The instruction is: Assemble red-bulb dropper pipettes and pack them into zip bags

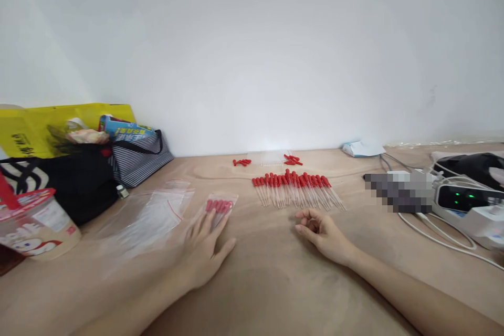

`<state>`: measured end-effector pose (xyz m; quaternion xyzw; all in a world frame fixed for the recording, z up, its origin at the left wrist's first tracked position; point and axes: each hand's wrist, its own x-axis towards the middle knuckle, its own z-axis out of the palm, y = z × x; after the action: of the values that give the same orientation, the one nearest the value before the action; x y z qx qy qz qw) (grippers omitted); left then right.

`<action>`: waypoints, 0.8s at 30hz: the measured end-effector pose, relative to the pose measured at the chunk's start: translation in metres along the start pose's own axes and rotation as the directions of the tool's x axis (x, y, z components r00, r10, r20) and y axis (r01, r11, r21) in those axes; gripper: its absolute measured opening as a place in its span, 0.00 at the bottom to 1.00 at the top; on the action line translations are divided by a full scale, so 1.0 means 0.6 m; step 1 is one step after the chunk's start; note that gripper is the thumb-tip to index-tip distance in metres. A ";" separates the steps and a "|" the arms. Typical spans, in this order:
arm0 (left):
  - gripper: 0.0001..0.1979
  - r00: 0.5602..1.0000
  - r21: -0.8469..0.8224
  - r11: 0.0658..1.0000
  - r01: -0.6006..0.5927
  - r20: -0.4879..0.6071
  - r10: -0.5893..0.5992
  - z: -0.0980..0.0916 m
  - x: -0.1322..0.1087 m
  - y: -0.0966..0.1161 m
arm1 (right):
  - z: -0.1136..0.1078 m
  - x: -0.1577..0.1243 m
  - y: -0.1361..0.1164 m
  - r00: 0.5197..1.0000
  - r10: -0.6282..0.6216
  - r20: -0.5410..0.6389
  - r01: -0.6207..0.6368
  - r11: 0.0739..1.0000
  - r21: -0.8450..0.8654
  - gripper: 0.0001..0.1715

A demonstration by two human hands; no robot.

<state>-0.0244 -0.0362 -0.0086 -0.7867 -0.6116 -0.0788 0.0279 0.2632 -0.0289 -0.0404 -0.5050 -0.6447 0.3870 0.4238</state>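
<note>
My left hand lies flat with fingers stretched and spread, its fingertips on a small clear zip bag. Inside that bag several droppers show their red bulbs; their lower ends are under my hand. My right hand rests on the table, fingers loosely curled, with nothing visible in it. Just beyond it is a row of droppers with red rubber bulbs and thin clear tubes pointing toward me. A spread stack of clear zip bags lies left of my left hand.
Loose red bulbs and more red bulbs lie by the wall, with clear tubes between. At left stand a drink cup, a black bag and a striped bag. A power strip with cables is at right.
</note>
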 end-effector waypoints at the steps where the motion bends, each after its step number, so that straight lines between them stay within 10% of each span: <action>1: 0.29 0.999 0.002 1.000 0.031 -0.011 -0.031 0.006 0.027 0.008 | 0.000 0.000 0.000 1.000 -0.004 -0.002 0.004 1.000 -0.004 0.15; 6: 0.30 0.990 -0.033 0.993 0.109 -0.081 -0.112 0.021 0.113 0.040 | -0.001 -0.001 0.000 1.000 -0.018 -0.004 0.018 1.000 -0.025 0.14; 10: 0.27 0.981 0.016 0.998 0.055 -0.189 -0.051 0.011 0.083 0.032 | -0.002 -0.002 0.001 1.000 -0.022 0.001 0.022 0.999 -0.038 0.14; 19: 0.26 0.881 0.223 0.855 0.469 -0.181 -0.436 -0.020 -0.018 -0.149 | -0.003 -0.004 -0.003 0.999 -0.030 0.012 0.030 0.999 -0.018 0.17; 24: 0.23 0.930 0.191 0.910 0.368 -0.093 -0.357 -0.014 -0.021 -0.206 | -0.002 -0.005 -0.006 1.000 -0.031 0.001 0.031 0.999 -0.015 0.16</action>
<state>-0.1475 -0.0184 -0.0087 -0.6500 -0.7507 -0.0414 0.1108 0.2638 -0.0322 -0.0372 -0.4979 -0.6556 0.3755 0.4258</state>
